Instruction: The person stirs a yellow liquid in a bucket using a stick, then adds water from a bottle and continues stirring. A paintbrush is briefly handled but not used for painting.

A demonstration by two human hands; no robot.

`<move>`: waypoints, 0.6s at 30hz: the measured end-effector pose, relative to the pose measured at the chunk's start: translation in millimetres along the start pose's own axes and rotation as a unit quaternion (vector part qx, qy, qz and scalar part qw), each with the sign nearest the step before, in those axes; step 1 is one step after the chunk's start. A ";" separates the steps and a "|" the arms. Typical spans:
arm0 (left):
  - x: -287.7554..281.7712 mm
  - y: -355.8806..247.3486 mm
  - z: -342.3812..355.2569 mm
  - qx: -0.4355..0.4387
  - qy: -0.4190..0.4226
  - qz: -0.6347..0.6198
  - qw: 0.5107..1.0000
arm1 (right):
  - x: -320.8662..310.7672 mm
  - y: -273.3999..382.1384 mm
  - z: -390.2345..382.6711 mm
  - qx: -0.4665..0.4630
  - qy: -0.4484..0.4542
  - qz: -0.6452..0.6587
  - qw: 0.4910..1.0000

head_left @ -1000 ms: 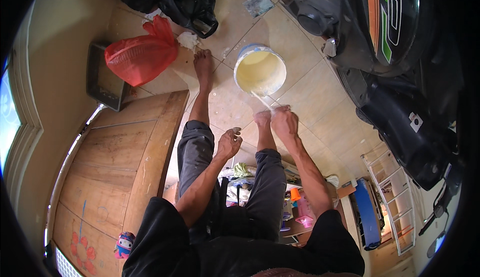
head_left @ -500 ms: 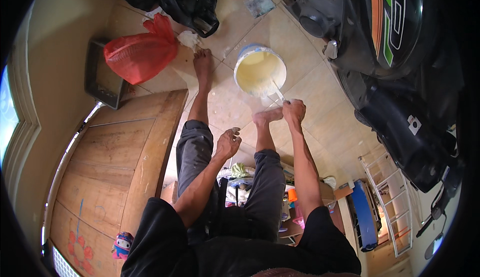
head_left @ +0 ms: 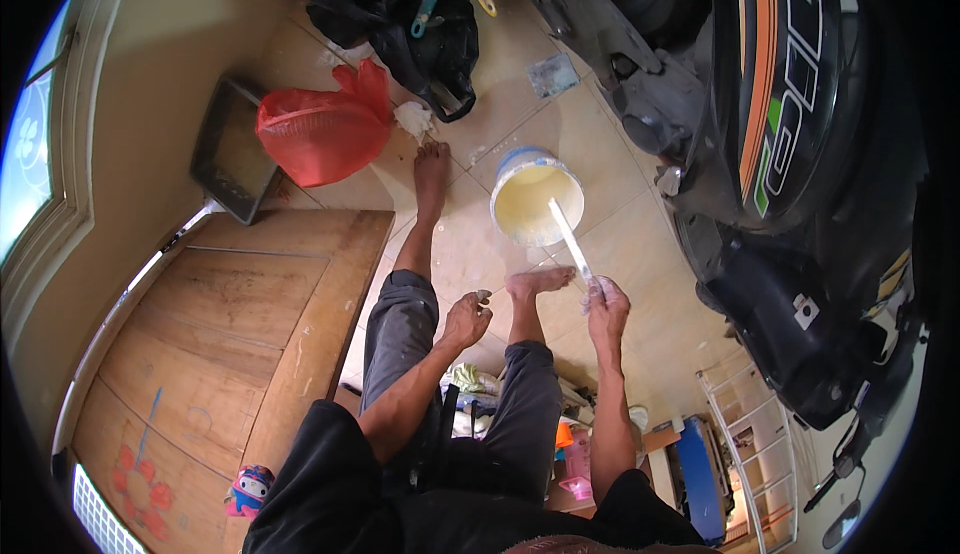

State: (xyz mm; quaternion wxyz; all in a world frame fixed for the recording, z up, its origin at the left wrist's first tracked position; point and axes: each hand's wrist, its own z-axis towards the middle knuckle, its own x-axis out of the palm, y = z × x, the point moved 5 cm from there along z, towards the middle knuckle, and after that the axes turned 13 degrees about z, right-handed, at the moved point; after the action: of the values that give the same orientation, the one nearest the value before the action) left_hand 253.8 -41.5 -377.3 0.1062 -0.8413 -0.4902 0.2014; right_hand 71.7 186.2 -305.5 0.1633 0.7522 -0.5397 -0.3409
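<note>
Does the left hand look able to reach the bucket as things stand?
Probably yes, perhaps with a lean: the left hand appears empty, tiled floor shows between it and the bucket, and the stick sits farther right.

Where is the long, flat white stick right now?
In the head view, the long, flat white stick is right of centre, held in the person's bare right hand, its far end overlapping the opening of the round blue-and-white bucket.

The bucket [head_left: 518,161] stands between the door [head_left: 235,299] and motorbike [head_left: 790,144].
</note>
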 end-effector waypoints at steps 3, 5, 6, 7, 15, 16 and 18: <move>-21.2 -12.8 3.6 -0.020 -0.024 -0.036 0.999 | 44.3 27.8 20.3 0.021 0.065 0.137 0.988; -37.1 -21.8 11.0 -0.028 -0.050 -0.061 0.997 | 77.4 54.3 42.6 -0.009 0.087 0.130 0.988; -45.2 -24.7 19.6 -0.026 -0.060 -0.060 0.996 | 93.5 70.5 55.5 -0.053 0.093 0.088 0.990; -52.9 -27.8 28.1 -0.024 -0.071 -0.060 0.995 | 112.3 84.1 65.3 -0.035 0.107 0.144 0.983; -83.0 -40.6 73.6 -0.025 -0.096 0.008 0.995 | 223.1 149.6 163.9 -0.060 0.117 0.161 0.978; -81.9 -42.0 75.1 -0.024 -0.084 0.024 0.996 | 231.0 150.6 172.6 -0.050 0.112 0.169 0.978; -80.1 -46.6 76.7 -0.002 -0.074 0.023 0.997 | 243.3 152.1 190.4 -0.057 0.095 0.153 0.982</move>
State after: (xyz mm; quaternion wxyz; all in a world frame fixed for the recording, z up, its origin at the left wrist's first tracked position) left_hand 148.3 -89.4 -409.7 0.0626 -0.8355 -0.4773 0.2648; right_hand -121.1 -70.5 -430.1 0.3064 0.6794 -0.6098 -0.2696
